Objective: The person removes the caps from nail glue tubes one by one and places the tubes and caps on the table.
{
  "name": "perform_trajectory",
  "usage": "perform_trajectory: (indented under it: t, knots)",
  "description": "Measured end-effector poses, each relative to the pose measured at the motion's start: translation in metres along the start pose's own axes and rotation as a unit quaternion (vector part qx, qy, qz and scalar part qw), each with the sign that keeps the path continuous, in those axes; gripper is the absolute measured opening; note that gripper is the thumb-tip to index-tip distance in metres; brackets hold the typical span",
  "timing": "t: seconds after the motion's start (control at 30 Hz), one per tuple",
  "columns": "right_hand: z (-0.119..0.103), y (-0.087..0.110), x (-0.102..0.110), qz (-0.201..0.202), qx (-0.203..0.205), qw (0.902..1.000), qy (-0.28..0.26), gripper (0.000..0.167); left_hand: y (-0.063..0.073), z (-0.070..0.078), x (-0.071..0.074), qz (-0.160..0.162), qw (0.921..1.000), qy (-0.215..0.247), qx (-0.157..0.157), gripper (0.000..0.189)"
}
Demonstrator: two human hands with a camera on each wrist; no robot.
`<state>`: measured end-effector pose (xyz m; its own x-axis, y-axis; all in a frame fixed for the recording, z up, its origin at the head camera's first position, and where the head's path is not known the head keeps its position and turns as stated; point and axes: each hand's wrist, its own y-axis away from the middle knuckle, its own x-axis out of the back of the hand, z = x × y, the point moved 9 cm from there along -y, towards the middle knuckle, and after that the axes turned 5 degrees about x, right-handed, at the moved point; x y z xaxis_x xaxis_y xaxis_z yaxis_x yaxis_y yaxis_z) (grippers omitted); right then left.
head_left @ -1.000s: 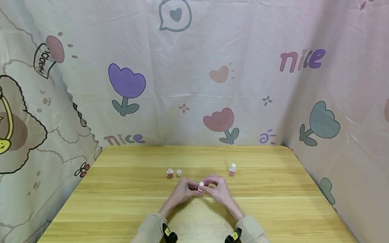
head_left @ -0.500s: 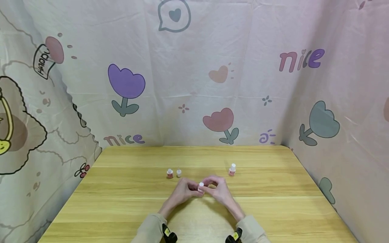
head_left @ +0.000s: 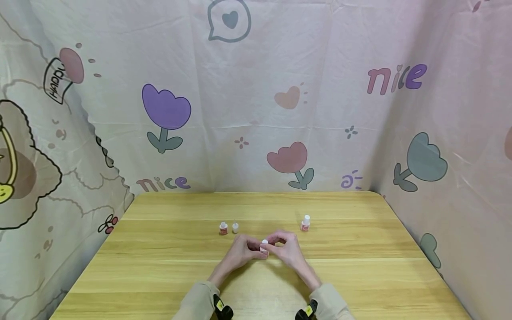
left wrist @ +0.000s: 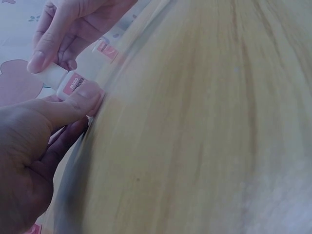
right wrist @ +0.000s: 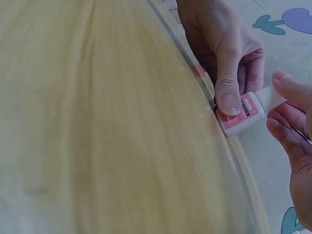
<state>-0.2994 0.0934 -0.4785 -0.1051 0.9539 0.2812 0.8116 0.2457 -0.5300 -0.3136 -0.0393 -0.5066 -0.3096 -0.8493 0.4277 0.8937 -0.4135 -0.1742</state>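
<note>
Pink-and-white little bottle [right wrist: 249,115] is the main thing here, sitting about mid-table, right between two bare hands. Left hand [head_left: 244,250] has it by the body, thumb pressed across the pink label. Right hand [head_left: 286,249] is pinching the white cap [right wrist: 270,99] on top, thumb on one side, fingers on the other. So yeah, both hands are gripping something. Bottle looks pretty much upright from the head cam, but I honestly can't tell if its base touches the wood.

Further back on the table [head_left: 360,266], past the left hand, there's a second bottle [head_left: 223,229] with a short white top, and just beside it a small white piece [head_left: 235,228], too tiny to make out properly. Third bottle [head_left: 306,223] stands upright with a tall white cap, back past the right hand and well apart from the other two.

Behind it all hangs a pale cloth [head_left: 236,89] with tulips, hearts and "nice" printed on it. Sleeves [head_left: 198,300] are beige.
</note>
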Motion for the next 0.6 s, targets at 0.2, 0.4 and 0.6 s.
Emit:
perform_trajectory:
  t: [0.2,0.4,0.6]
  knots:
    - [-0.001,-0.001,-0.001,-0.002,0.005,1.0,0.002,0.01,-0.001,-0.002,0.001,-0.007,1.0,-0.002,0.001,0.01]
    - [-0.007,-0.002,-0.004,-0.014,0.045,0.9988,0.014,0.01,0.0,-0.002,0.001,-0.011,0.9999,0.002,-0.003,0.009]
    - [-0.035,-0.003,-0.004,-0.024,0.097,0.9948,0.015,0.011,0.0,-0.002,0.002,-0.008,1.0,0.005,-0.002,0.01]
